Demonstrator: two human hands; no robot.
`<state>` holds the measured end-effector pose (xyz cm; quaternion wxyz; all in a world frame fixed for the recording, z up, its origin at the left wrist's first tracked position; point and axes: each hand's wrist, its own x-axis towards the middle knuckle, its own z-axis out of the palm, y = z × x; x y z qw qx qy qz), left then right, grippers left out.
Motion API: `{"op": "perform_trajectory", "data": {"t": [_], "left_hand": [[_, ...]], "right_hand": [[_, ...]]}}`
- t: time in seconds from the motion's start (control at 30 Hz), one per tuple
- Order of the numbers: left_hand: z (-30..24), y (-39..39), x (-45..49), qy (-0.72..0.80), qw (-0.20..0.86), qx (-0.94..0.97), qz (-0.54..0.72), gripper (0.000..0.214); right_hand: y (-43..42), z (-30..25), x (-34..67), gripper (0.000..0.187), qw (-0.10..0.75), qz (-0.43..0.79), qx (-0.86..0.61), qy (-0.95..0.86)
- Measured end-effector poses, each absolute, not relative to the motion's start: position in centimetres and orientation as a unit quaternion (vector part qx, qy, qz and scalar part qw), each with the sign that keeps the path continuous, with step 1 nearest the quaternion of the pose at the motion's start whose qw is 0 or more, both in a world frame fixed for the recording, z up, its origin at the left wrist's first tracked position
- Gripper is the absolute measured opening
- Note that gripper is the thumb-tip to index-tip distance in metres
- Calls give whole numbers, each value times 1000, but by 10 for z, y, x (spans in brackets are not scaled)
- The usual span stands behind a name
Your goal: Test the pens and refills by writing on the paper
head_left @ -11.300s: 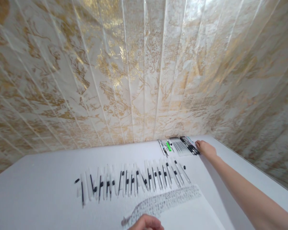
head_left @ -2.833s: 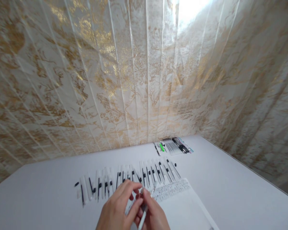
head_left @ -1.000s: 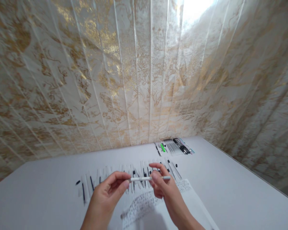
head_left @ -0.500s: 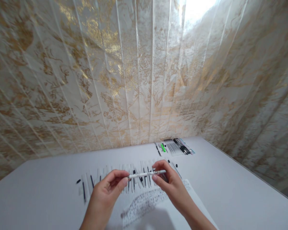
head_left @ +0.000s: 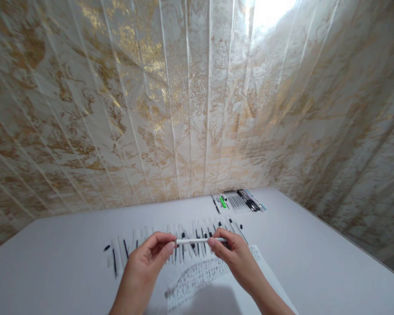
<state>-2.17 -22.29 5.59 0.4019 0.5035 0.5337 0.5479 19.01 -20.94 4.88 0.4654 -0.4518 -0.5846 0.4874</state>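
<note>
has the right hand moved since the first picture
Yes: against the green item, the right hand has come left and towards the wearer.

The white pen (head_left: 192, 241) across the hands looks to me like smooth plastic with a soft shine. Under it, at lower centre, the sheet (head_left: 197, 276) is plain matt paper. The bench (head_left: 52, 262) spreads smooth and dull white across the bottom of the frame. Left of centre, the clear tubes (head_left: 120, 250) pass for see-through plastic, the black cap (head_left: 107, 247) there for something darker and opaque. Above, the hanging (head_left: 190, 100) is creased, with glinting metallic gold patches; cloth or film, I can't tell.
</note>
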Motion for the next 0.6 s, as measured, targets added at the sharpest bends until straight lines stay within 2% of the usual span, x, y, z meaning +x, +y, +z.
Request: {"op": "perform_trajectory", "data": {"t": [0.1, 0.2, 0.4, 0.5, 0.6], "left_hand": [[55, -226, -17, 529, 406, 495, 556, 26], [48, -235, 0, 507, 465, 477, 547, 27], [14, -253, 38, 371, 678, 425, 472, 37], [3, -258, 47, 337, 749, 384, 422, 48], [1, -258, 49, 339, 768, 345, 419, 36]], "right_hand": [[-211, 46, 183, 42, 494, 580, -410, -502], [-216, 45, 173, 36, 496, 666, -352, -431], [-231, 55, 165, 43, 503, 564, -414, -508], [-240, 61, 161, 45, 458, 621, -407, -489], [-242, 63, 159, 42, 429, 652, -400, -481]]}}
